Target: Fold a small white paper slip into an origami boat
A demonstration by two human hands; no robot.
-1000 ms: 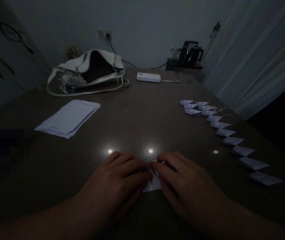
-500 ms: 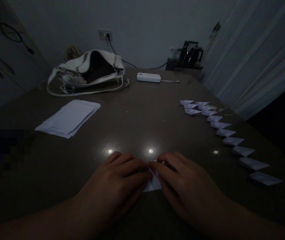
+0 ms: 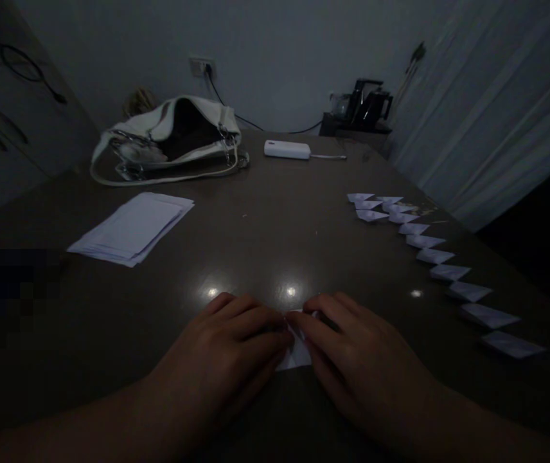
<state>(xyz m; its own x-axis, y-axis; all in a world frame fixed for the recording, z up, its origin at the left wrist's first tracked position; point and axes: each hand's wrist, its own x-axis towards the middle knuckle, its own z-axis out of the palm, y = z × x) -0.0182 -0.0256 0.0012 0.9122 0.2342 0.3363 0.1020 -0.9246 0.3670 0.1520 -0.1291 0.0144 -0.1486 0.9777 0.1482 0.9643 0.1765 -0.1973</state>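
Note:
A small folded sheet of white paper (image 3: 297, 355) lies on the dark table near its front edge, mostly covered by my fingers. My left hand (image 3: 229, 344) grips it from the left, fingers bent and pressed together. From the other side my right hand (image 3: 352, 344) pinches the paper, its fingertips almost meeting those of the left. Several folded paper boats (image 3: 436, 256) run in a slanting row along the right side of the table. On the left rests a stack of white paper sheets (image 3: 133, 226).
An open white handbag (image 3: 178, 138) sits at the back left of the table (image 3: 265, 238). Right of it lies a white power bank (image 3: 287, 150) with a short cable. A black kettle (image 3: 374, 106) stands on a low stand in the far right corner, beside a pale curtain (image 3: 482, 109).

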